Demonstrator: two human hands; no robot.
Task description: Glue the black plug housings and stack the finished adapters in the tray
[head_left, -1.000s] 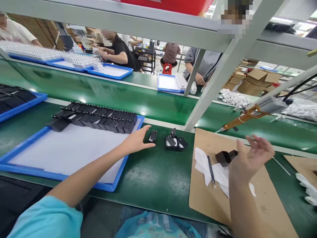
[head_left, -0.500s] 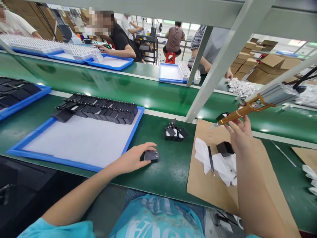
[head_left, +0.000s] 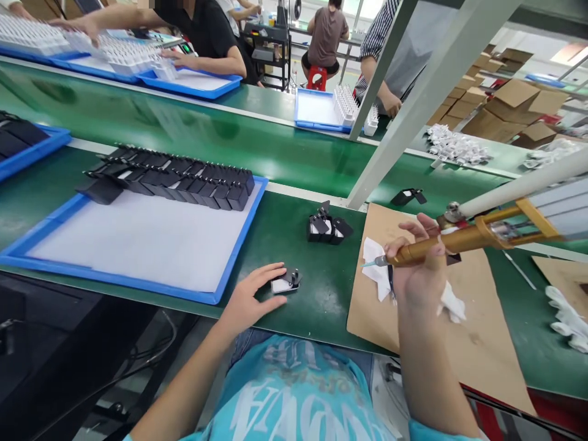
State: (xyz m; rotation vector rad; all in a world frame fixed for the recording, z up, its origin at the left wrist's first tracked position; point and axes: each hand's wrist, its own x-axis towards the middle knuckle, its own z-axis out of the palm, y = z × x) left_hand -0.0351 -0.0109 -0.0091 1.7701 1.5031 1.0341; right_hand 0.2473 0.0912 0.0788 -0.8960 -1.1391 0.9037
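Note:
My left hand (head_left: 248, 300) rests on the green bench with thumb and forefinger spread on either side of a small black plug-like part (head_left: 285, 282). White shows inside this part, and its dark flap with pins is tilted up. The forefinger is at its edge; firm contact cannot be made out. My right hand (head_left: 420, 269) is wrapped round a gold dispensing gun (head_left: 459, 244), whose thin blue needle tip points left over the brown sheet. Between the hands stands a small group of black housings (head_left: 326, 226) with their flaps up.
A blue-rimmed tray (head_left: 223, 288) with rows of black housings lies to the left. White tissue (head_left: 376, 285) and dark tweezers lie on the brown cardboard (head_left: 487, 343). A grey frame post (head_left: 390, 122) rises beyond. Co-workers (head_left: 206, 43) sit across the bench.
The dispensing gun has come down and left with my right hand, its grip now closer round the barrel. The part by my left hand now shows its white inside and raised flap.

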